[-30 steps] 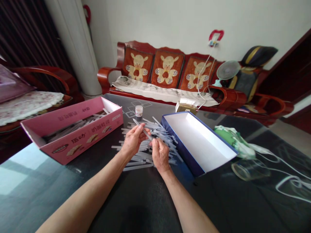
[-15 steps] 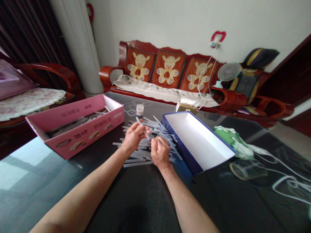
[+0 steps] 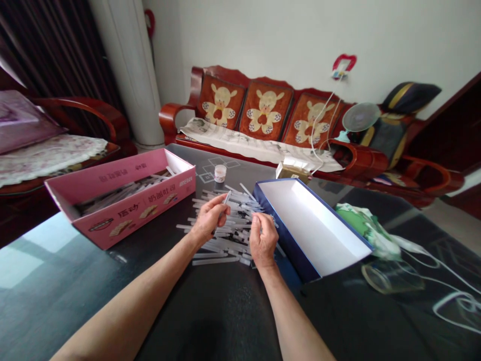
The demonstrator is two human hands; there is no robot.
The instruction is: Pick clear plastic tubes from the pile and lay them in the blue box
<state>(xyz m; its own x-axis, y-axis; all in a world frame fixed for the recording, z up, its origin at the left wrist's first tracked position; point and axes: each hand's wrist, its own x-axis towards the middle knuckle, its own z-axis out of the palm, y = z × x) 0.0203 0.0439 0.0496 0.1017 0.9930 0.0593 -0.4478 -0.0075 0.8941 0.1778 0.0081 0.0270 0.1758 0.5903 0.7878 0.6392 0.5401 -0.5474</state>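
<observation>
My left hand (image 3: 210,218) is closed on a slim whitish tube (image 3: 227,197), whose upper end sticks out above the thumb and fingertips. To its right, apart from it, my right hand (image 3: 264,240) has its thumb and fingers pinched together by the blue box's edge. Whatever the right fingertips hold, if anything, is too small to make out. Under and between both hands lies a loose pile of slim translucent tubes (image 3: 216,260). A small whitish tub (image 3: 220,174) stands just beyond the pile.
At left a pink box (image 3: 150,205) contains many similar tubes. An open blue box (image 3: 319,230) with a white inside sits at right. Farther right are a green-white packet (image 3: 366,228), a clear jar (image 3: 391,278) on its side and white cables (image 3: 456,306). A small tan box (image 3: 293,170) stands behind.
My hands have moved apart, the right one shifting rightward away from the tube. The tube in my left hand has swung from a leftward slant to a rightward one. The view has shifted slightly.
</observation>
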